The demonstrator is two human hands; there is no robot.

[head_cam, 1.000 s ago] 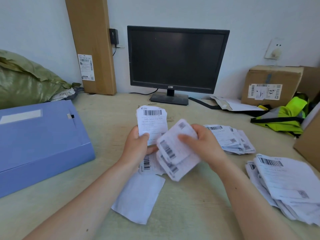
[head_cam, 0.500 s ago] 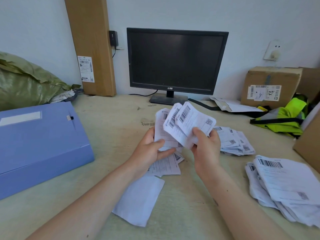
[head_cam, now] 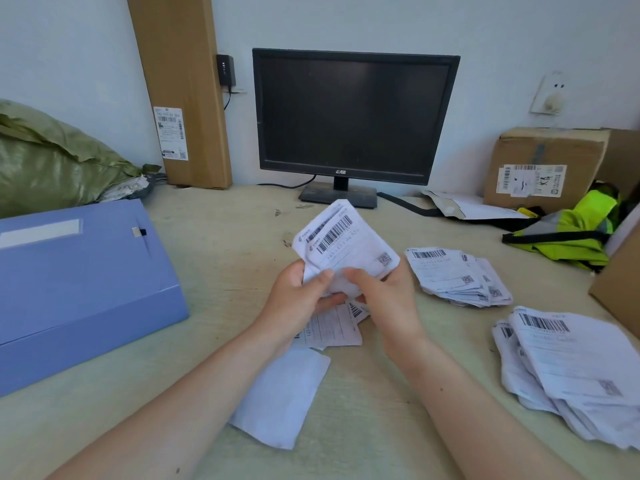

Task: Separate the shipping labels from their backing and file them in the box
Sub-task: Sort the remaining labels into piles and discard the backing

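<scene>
White labels (head_cam: 348,245) (barcodes up) between left fingers (head_cam: 320,279) and right fingers (head_cam: 358,278)

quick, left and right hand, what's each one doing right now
Left hand: grips the small stack of shipping labels at its lower left edge.
Right hand: pinches the same stack at its lower right edge.

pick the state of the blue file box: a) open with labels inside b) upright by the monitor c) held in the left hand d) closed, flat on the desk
d: the blue file box lies flat on the desk with its lid closed.
</scene>
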